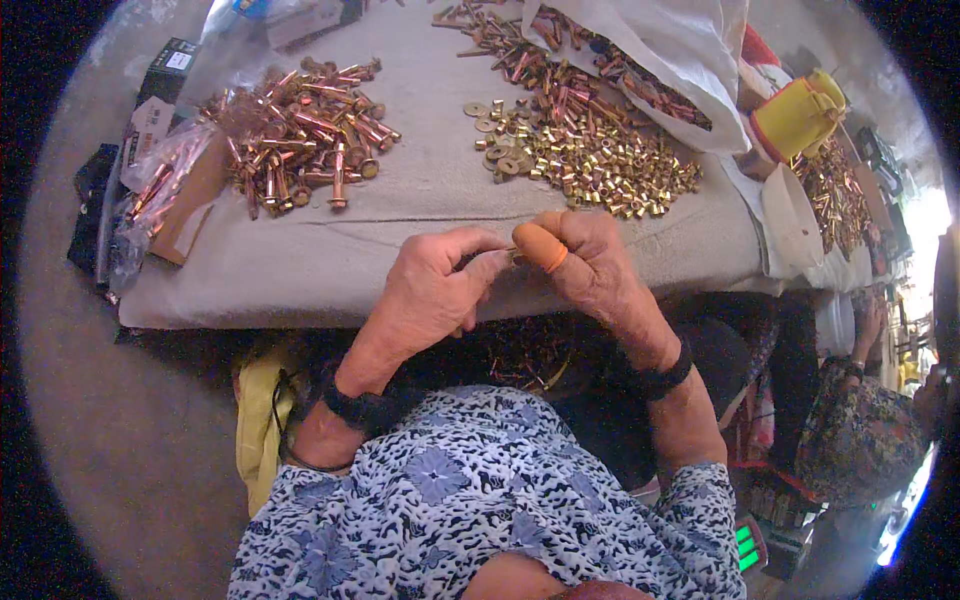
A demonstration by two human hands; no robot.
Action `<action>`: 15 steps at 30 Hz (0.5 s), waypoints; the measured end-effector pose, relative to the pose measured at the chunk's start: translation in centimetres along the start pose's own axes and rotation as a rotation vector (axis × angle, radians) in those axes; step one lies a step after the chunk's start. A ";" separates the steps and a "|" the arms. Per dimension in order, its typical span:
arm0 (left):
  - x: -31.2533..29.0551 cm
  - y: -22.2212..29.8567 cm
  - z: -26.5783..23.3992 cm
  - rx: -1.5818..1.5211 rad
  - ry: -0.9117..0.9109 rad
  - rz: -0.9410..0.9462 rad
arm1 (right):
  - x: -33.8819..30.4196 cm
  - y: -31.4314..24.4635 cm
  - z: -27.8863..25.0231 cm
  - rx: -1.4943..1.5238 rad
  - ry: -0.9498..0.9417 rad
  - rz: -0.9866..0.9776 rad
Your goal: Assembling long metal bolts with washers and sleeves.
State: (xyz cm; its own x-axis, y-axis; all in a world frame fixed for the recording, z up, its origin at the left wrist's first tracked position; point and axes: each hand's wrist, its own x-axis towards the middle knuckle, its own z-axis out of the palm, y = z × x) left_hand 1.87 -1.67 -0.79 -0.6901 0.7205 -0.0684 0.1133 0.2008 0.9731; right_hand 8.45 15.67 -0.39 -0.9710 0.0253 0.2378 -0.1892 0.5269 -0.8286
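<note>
At the front edge of the cloth-covered table (430,190), my two hands meet fingertip to fingertip. My left hand (425,285) is closed in a pinch, thumb against forefinger. My right hand (600,265) is closed too, with an orange finger cot (540,247) over its thumb. A small metal part seems to sit between the fingertips, mostly hidden, so its kind does not show. Beyond my left hand lies a heap of assembled-looking copper-coloured bolts (310,135). Past my right hand spread short brass-coloured sleeves (610,170), with flat washers (515,160) at their left side.
Longer bolts (555,85) spill from a white sack (685,30) at the far right. Beside it are a yellow container (800,115) and a white tub (790,220). Cardboard boxes (190,200) and plastic bags line the left edge. Another person's patterned sleeve (865,430) shows at right.
</note>
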 end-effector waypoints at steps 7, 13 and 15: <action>0.1 0.9 -1.7 -0.066 0.195 -0.141 | 3.6 1.7 1.4 -0.142 0.281 -0.140; 0.4 0.4 -2.1 -0.103 0.211 -0.172 | 5.4 3.2 1.3 -0.733 0.128 -0.215; 0.4 0.8 -2.1 -0.113 0.215 -0.187 | 5.2 3.1 1.4 -0.658 0.189 -0.220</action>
State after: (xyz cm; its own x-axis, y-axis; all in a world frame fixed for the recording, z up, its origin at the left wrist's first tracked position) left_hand 0.15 -2.62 0.40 -0.8281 0.5187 -0.2126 -0.1020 0.2335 0.9670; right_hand 2.67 16.27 -2.39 -0.8673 -0.0254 0.4971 -0.1926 0.9380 -0.2881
